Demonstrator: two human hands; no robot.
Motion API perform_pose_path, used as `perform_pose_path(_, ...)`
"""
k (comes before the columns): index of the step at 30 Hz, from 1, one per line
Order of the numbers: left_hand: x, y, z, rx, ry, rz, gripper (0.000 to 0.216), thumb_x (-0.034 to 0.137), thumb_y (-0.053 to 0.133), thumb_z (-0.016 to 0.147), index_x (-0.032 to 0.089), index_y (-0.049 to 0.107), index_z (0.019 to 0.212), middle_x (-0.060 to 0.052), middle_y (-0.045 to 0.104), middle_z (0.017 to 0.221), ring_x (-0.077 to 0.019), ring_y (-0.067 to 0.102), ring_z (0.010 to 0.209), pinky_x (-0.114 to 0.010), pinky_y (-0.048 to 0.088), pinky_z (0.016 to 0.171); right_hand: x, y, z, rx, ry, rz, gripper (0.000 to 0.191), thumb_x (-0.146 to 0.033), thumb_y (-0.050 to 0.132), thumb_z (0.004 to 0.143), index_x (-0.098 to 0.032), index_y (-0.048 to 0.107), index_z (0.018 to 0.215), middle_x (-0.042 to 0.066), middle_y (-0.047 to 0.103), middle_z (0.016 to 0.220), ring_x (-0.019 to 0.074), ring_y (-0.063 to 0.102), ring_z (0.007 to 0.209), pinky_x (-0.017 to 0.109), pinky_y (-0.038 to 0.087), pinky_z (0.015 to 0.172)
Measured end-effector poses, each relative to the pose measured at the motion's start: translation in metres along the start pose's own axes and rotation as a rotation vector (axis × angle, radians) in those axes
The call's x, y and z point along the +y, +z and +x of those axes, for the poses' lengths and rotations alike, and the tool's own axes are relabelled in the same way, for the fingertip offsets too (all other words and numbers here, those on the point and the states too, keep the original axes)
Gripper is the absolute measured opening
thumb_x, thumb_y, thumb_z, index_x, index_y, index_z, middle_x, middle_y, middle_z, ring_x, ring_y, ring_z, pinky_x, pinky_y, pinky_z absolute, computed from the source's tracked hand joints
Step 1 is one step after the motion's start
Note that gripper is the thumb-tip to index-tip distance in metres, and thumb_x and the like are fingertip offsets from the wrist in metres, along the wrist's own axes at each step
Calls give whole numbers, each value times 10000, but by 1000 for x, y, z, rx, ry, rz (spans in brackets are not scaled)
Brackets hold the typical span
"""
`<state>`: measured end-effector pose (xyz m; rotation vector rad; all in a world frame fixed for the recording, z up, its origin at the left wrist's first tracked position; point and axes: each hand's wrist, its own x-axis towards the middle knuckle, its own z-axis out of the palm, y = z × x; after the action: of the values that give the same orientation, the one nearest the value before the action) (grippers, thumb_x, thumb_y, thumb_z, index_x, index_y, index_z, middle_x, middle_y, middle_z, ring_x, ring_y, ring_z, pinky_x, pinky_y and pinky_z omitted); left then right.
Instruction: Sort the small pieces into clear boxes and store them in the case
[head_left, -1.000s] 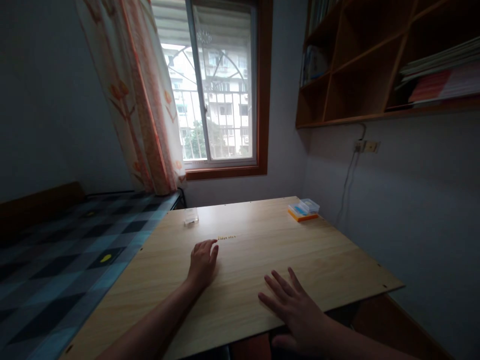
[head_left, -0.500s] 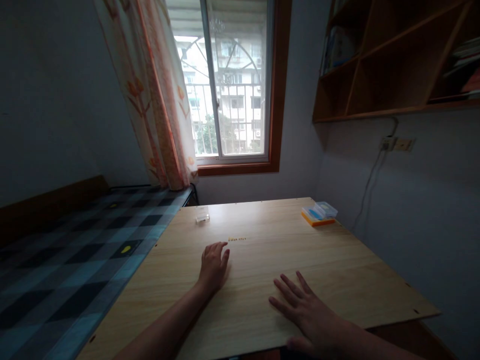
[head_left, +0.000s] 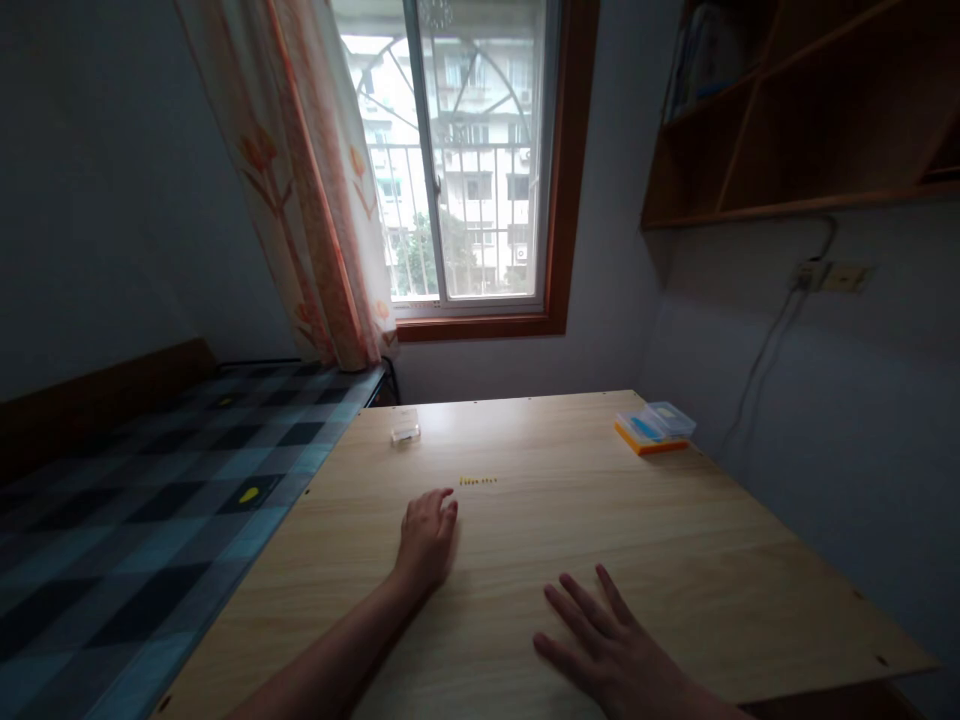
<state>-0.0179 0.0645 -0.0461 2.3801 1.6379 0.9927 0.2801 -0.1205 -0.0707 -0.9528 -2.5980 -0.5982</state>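
Observation:
A short row of several tiny yellowish pieces (head_left: 478, 481) lies across the middle of the wooden table (head_left: 675, 570); they are too small to identify. My left hand (head_left: 427, 533) rests on the table just to the near left of this row. Its fingers are loosely bent, with a small gap between thumb and index finger, and nothing shows between them. Nearer to me on the right, my right hand (head_left: 600, 635) is spread palm down at the tabletop, holding nothing.
A small clear plastic box (head_left: 406, 428) stands at the table's back left. At the back right, a clear case (head_left: 670, 419) lies on an orange and blue box (head_left: 651, 437). A bed with a checked cover (head_left: 187, 530) adjoins the left; shelves (head_left: 817, 120) hang on the right wall.
The view has tilted down slightly and shifted. My left thumb has drawn a little closer to the index finger. My right hand sits slightly lower in the picture, still spread.

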Motion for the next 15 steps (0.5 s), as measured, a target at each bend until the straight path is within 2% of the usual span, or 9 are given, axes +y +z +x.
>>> perform_pose_path(5,1,0,-3,-21,-7,14,331,317,415,990,196,645,1194,-97,685,1192,-287,575,1136,-476,435,1020,-10,8,-4,162,64,-139,564,-442,552,979,-370,386,1513,79,349,1593,339,186,1521,674,-69,1187)
perform_pose_path(10,6,-3,-6,-50,1,30,332,316,424,989,195,634,1215,-107,676,1205,-289,566,1135,-477,429,1005,-7,6,-2,157,83,-174,540,-469,518,985,-334,431,1500,101,423,1549,354,169,1522,685,-79,1182)
perform_pose_path(15,13,-3,-11,-71,44,43,334,334,484,969,214,618,1250,-104,648,1271,-292,519,1213,-496,349,1084,-13,4,-4,169,81,-193,560,-567,513,965,-359,454,1481,82,435,1546,367,148,1525,699,-67,1179)
